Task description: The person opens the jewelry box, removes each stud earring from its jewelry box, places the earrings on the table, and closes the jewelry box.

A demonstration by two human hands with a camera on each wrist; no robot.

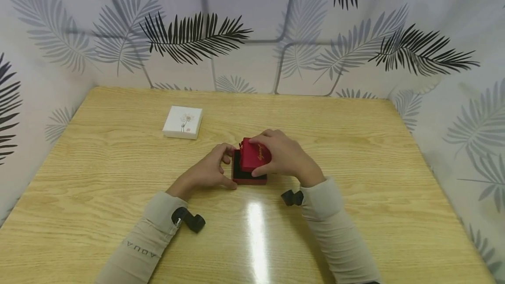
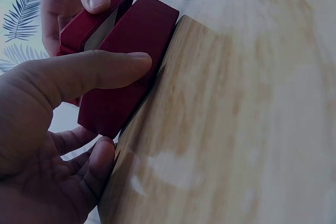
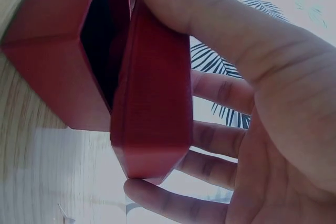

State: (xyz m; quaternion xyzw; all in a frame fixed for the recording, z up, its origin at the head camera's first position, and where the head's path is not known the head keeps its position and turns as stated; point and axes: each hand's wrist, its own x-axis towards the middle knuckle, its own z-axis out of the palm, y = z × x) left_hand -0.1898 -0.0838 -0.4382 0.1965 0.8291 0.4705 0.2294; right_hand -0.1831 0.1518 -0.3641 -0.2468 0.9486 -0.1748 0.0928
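Observation:
A small red gift box sits on the table, its dark-lined base (image 1: 250, 182) partly uncovered. My left hand (image 1: 207, 172) grips the base from the left, thumb along the near side and fingers at the far side. In the left wrist view that thumb presses across the red base (image 2: 113, 111). Thumb and fingers of my right hand (image 1: 286, 157) hold the red lid (image 1: 250, 157), which has gold lettering and a ribbon bow at its left edge. The lid is tilted and offset above the base; in the right wrist view a dark gap separates lid (image 3: 155, 98) and base (image 3: 52, 66).
A white square box (image 1: 183, 122) with a flower print lies farther back on the left of the wooden table (image 1: 355, 143). Behind the table hangs a leaf-patterned cloth (image 1: 244, 65). A bright reflection runs along the tabletop between my forearms.

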